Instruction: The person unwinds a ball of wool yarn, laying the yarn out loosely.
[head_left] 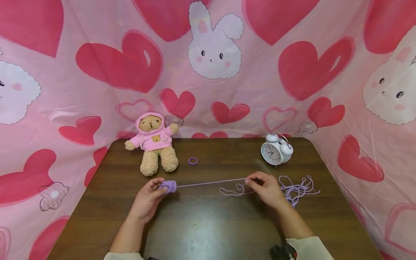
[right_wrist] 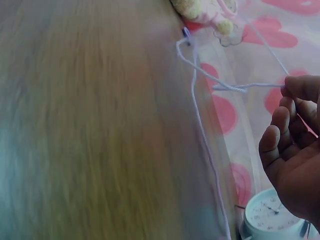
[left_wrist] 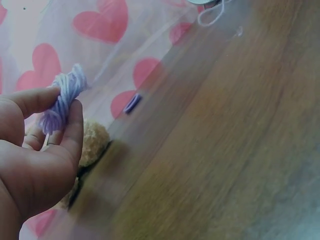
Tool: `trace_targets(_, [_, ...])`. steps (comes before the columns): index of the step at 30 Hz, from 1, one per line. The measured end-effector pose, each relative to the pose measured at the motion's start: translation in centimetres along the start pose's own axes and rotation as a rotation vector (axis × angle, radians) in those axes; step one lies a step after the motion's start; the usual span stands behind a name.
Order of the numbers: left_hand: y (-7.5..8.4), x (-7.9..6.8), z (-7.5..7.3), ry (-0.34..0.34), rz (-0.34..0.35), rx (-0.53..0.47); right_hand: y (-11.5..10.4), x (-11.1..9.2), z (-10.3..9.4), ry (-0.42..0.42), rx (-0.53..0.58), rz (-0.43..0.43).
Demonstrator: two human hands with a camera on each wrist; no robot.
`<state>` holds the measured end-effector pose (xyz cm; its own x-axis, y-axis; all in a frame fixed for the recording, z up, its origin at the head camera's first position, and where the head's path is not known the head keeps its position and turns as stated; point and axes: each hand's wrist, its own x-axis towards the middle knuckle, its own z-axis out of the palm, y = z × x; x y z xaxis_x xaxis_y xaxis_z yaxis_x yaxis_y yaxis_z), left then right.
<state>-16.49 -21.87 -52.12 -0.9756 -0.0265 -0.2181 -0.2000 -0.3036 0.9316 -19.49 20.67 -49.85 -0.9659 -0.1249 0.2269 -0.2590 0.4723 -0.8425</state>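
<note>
Yarn bundle (head_left: 168, 186) is located in the left hand (head_left: 149, 198), above the table (head_left: 201, 220) and left of centre. The left hand pinches it between thumb and fingers; this grip probably prevents the wound turns from slipping apart. The right hand (head_left: 267, 189) pinches a single strand (head_left: 211, 182) between thumb and forefinger, its other fingers loosely bent. The strand runs straight between the hands and is therefore judged to be under light tension. A slack loop (head_left: 232, 195) extends beside the right hand; whether it touches the table cannot be told. A loose pile of yarn (head_left: 295, 191) lies on the table to the right, seemingly placed within easy reach. Beyond the strand, a purple ring (head_left: 193, 164) lies flat, apart from the yarn. Farther back, a teddy bear (head_left: 157, 141) sits left and an alarm clock (head_left: 272, 153) stands right, presumably set there to leave working room. Heart-patterned cloth (head_left: 211, 92) hangs behind.
</note>
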Motion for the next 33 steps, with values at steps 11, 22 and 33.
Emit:
trace_targets(11, [0.6,-0.3,-1.1,-0.001,0.015,-0.005,1.2,-1.0,-2.6,0.033,-0.049,0.083])
trace_targets(22, [1.0,-0.4,-2.0,-0.010,0.015,-0.006,1.8,-1.7,-5.6,0.075,-0.123,0.121])
trace_targets(33, [0.9,-0.3,-2.6,-0.022,0.021,-0.030,2.3,-2.7,-7.4,0.102,-0.148,0.155])
